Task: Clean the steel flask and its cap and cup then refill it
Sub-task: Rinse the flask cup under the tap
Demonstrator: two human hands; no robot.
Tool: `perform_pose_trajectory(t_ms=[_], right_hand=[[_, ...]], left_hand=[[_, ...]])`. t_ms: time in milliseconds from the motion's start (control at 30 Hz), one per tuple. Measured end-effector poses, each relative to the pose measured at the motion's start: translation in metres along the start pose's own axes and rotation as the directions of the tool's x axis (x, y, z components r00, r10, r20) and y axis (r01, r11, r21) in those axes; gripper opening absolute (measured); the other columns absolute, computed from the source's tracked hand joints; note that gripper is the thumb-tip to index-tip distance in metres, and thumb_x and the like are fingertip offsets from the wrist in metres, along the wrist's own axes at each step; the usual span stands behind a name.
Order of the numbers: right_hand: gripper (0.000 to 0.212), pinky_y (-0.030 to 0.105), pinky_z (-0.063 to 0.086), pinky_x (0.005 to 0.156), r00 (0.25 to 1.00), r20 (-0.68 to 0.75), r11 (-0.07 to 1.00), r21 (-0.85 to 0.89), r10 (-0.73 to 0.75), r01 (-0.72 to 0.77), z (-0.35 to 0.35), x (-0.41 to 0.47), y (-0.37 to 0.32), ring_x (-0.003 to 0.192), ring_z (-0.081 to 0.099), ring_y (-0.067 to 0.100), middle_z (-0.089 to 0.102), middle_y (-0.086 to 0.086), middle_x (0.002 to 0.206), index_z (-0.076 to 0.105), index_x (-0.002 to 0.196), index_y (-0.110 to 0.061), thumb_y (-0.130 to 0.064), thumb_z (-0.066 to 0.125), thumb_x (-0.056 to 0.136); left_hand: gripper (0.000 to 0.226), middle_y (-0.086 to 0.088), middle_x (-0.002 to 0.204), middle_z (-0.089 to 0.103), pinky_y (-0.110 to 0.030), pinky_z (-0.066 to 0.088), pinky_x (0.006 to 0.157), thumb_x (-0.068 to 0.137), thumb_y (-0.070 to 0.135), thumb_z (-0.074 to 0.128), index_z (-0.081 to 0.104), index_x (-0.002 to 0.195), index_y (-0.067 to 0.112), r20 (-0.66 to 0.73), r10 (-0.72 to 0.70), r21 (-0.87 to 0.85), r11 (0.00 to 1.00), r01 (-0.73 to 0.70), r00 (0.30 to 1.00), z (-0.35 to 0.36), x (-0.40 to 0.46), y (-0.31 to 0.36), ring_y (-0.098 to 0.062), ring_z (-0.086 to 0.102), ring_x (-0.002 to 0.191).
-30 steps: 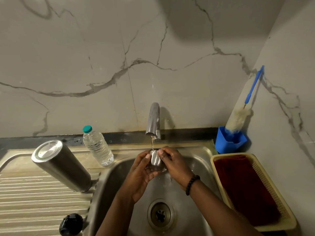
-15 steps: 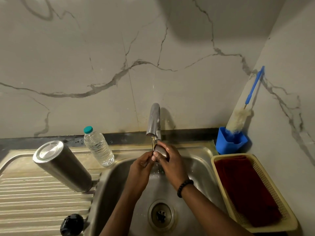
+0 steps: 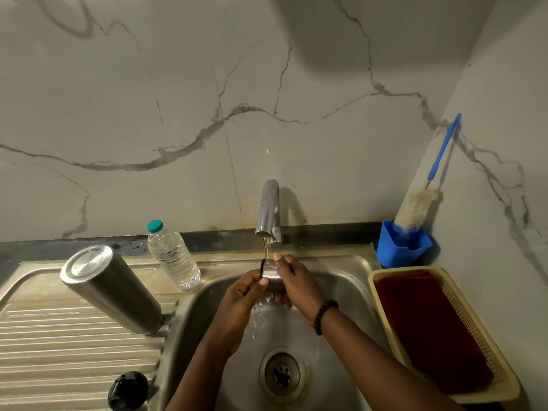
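1. Head view: your left hand (image 3: 246, 287) and right hand (image 3: 296, 284) both curl their fingers around the small steel cup (image 3: 271, 277), under the water from the tap (image 3: 268, 212), above the sink (image 3: 335, 271).
2. The flask (image 3: 111, 290) stands upside down on the drainboard (image 3: 44, 345); the black cap (image 3: 127, 391) lies near its front edge.
3. The wet cup is probably light, stiff and slippery; hold it by the side wall, not by the rim.

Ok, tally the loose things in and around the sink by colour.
Steel: 2, flask, cup in both hands
Blue: 2, brush, holder
Black: 1, cap
Clear: 1, water bottle
Yellow: 1, basket
Red: 1, cloth
Total: 8
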State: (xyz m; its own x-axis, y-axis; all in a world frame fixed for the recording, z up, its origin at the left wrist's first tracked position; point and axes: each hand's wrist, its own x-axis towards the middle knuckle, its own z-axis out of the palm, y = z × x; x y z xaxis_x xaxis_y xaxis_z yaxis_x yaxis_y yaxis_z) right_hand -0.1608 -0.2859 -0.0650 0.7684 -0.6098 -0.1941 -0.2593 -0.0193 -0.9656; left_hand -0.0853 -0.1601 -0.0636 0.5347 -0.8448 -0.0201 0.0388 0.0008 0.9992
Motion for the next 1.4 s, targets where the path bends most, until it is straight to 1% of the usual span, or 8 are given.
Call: perform_pose_trajectory(t_ms=[100, 233, 433, 667, 867, 1033, 1167, 1400], right_hand=[[0.031, 0.026, 0.046, 0.103, 0.945, 0.089, 0.902, -0.280, -0.315, 0.328, 0.000, 0.002, 0.017, 0.118, 0.048, 0.003, 0.048, -0.013, 0.126, 0.053, 0.130, -0.028, -0.037, 0.045, 0.101], [0.038, 0.016, 0.035, 0.108, 0.830, 0.090, 0.726, -0.439, -0.551, 0.529, 0.005, 0.003, 0.030, 0.131, 0.036, 0.001, 0.042, -0.012, 0.139, 0.053, 0.131, -0.030, -0.043, 0.038, 0.100], [0.041, 0.021, 0.051, 0.051, 0.997, -0.075, 0.999, 0.016, 0.030, -0.028, 0.006, -0.001, -0.002, 0.068, 0.062, 0.011, 0.063, -0.003, 0.080, 0.058, 0.103, -0.021, -0.057, 0.040, 0.097], [0.032, 0.017, 0.045, 0.099, 0.876, 0.082, 0.840, -0.254, -0.475, 0.479, 0.004, 0.002, 0.013, 0.123, 0.046, 0.000, 0.048, -0.013, 0.129, 0.059, 0.124, -0.027, -0.019, 0.062, 0.093], [0.040, 0.024, 0.056, 0.085, 0.944, 0.228, 0.970, 0.016, -0.238, 0.241, -0.009, -0.003, 0.005, 0.114, 0.056, 0.005, 0.048, -0.007, 0.134, 0.054, 0.124, -0.041, -0.017, 0.063, 0.094], [0.047, 0.003, 0.039, 0.095, 0.914, 0.238, 0.886, -0.257, -0.329, 0.386, -0.011, -0.004, 0.012, 0.125, 0.035, -0.015, 0.036, -0.025, 0.141, 0.057, 0.128, -0.036, -0.017, 0.071, 0.087], [0.065, 0.014, 0.048, 0.094, 0.956, 0.115, 0.963, 0.053, -0.270, 0.266, -0.007, -0.012, 0.013, 0.123, 0.048, -0.008, 0.048, -0.030, 0.135, 0.049, 0.135, -0.043, -0.016, 0.077, 0.083], [0.032, 0.024, 0.055, 0.085, 0.989, 0.142, 0.948, 0.308, 0.040, -0.082, -0.005, -0.017, 0.004, 0.111, 0.060, 0.012, 0.061, -0.004, 0.124, 0.060, 0.124, -0.033, -0.038, 0.060, 0.093]], left_hand=[[0.040, -0.007, 0.111, 0.075, -0.026, 0.054, 0.088, 0.107, 0.031, 0.036, 0.068, 0.119, 0.010, -0.033, -0.159, -0.096, 0.983, 0.155, 0.987, -0.001, 0.007, 0.003, -0.019, 0.070, 0.108], [0.037, -0.008, 0.127, 0.068, -0.037, 0.050, 0.102, 0.108, 0.029, 0.037, 0.061, 0.132, 0.016, -0.059, -0.142, -0.134, 0.982, 0.133, 0.988, 0.004, 0.010, -0.005, -0.020, 0.064, 0.120], [0.028, -0.011, 0.113, 0.072, -0.029, 0.055, 0.088, 0.105, 0.020, 0.044, 0.064, 0.123, 0.010, 0.041, -0.073, 0.028, 0.997, 0.072, 0.996, 0.003, 0.005, -0.003, -0.026, 0.068, 0.107], [0.040, -0.015, 0.119, 0.072, -0.044, 0.050, 0.103, 0.105, 0.032, 0.039, 0.065, 0.125, 0.009, -0.092, -0.215, -0.179, 0.964, 0.196, 0.972, 0.003, 0.013, 0.002, -0.027, 0.067, 0.115], [0.037, -0.015, 0.122, 0.070, -0.047, 0.045, 0.106, 0.105, 0.028, 0.042, 0.066, 0.126, 0.010, -0.084, -0.210, -0.213, 0.959, 0.188, 0.974, -0.001, 0.011, -0.007, -0.032, 0.063, 0.120], [0.048, -0.019, 0.115, 0.072, -0.048, 0.050, 0.096, 0.098, 0.043, 0.044, 0.068, 0.120, 0.007, -0.158, -0.283, -0.262, 0.936, 0.236, 0.946, 0.000, 0.017, -0.005, -0.036, 0.066, 0.114], [0.047, -0.020, 0.102, 0.075, -0.038, 0.053, 0.081, 0.104, 0.036, 0.040, 0.068, 0.113, -0.001, -0.192, -0.320, -0.357, 0.903, 0.238, 0.928, 0.005, 0.020, -0.004, -0.029, 0.072, 0.095], [0.052, -0.025, 0.114, 0.069, -0.034, 0.061, 0.066, 0.105, 0.044, 0.035, 0.059, 0.122, 0.001, -0.179, -0.516, -0.642, 0.706, 0.298, 0.838, 0.021, 0.017, -0.008, -0.032, 0.069, 0.096]])
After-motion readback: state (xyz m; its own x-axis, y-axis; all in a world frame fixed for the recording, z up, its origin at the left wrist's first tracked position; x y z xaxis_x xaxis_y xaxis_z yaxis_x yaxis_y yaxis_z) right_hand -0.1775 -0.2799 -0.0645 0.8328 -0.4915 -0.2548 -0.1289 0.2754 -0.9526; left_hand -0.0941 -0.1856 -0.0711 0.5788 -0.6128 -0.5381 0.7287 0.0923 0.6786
